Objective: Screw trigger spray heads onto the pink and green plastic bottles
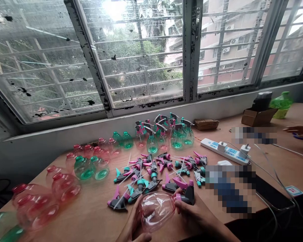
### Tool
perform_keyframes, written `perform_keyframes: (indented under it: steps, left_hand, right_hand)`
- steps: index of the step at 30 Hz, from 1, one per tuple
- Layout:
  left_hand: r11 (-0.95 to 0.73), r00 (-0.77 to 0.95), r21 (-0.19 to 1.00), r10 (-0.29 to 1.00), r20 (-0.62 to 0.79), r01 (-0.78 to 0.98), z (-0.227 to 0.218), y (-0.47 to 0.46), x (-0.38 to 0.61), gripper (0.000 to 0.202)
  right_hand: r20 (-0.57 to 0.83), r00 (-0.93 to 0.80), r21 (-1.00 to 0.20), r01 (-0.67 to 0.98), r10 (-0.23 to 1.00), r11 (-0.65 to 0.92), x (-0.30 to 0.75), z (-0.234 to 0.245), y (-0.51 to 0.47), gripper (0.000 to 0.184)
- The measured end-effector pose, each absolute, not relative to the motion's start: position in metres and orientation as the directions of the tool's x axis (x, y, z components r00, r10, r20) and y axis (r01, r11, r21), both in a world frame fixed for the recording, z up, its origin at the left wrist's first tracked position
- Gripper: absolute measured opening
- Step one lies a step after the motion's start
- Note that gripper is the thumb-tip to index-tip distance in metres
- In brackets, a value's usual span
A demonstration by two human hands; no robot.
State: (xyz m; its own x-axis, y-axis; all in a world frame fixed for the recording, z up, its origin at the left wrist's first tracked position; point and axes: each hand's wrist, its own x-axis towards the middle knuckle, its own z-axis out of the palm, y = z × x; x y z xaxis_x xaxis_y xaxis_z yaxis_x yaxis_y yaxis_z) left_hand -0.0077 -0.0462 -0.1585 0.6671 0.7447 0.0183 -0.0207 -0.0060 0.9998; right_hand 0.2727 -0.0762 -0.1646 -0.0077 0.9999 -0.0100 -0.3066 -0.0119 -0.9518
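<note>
My left hand [133, 223] is wrapped round the base of a clear pink plastic bottle [158, 210] that lies on its side near the table's front edge. My right hand [192, 215] is closed at the bottle's neck, gripping a dark grey and pink trigger sprayer head [188, 195] that sits on the neck. Just beyond the hands lies a heap of loose sprayer heads [154, 174] in pink, teal and grey with thin dip tubes.
Empty pink and green bottles [91, 166] lie at the left. Assembled spray bottles [164, 134] stand by the window wall. A white power strip [224, 151], cables, a phone [270, 193], small cardboard boxes and another person's hand [299, 131] are at the right on the wooden table [91, 215].
</note>
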Motion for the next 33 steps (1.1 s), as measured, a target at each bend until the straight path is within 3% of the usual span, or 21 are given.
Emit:
perform_keyframes:
  steps: [9,16,23,29,33]
  left_hand:
    - [-0.129,0.664,0.991,0.743,0.081,0.023,-0.154,-0.047,-0.006,0.102]
    - [-0.031,0.683,0.999,0.730,0.006,0.024,-0.154,-0.048,-0.011,0.104]
    - [-0.176,0.634,0.984,0.760,0.145,-0.014,-0.162,-0.046,-0.003,0.090]
    - [-0.047,0.664,0.998,0.748,0.008,0.041,-0.153,-0.048,-0.009,0.111]
    - [-0.020,0.662,0.999,0.750,-0.003,0.027,-0.156,-0.047,-0.010,0.107]
  right_hand:
    - [0.016,-0.012,-0.948,-0.319,1.000,0.011,0.272,-0.164,-0.079,0.047]
    - [-0.001,-0.012,-0.954,-0.300,1.000,-0.005,0.272,-0.161,-0.078,0.050]
    - [0.030,-0.026,-0.958,-0.286,0.999,0.022,0.274,-0.165,-0.078,0.045]
    - [0.029,-0.035,-0.961,-0.276,0.999,0.018,0.275,-0.164,-0.078,0.045]
    - [0.032,-0.040,-0.965,-0.261,0.999,0.020,0.275,-0.164,-0.079,0.046]
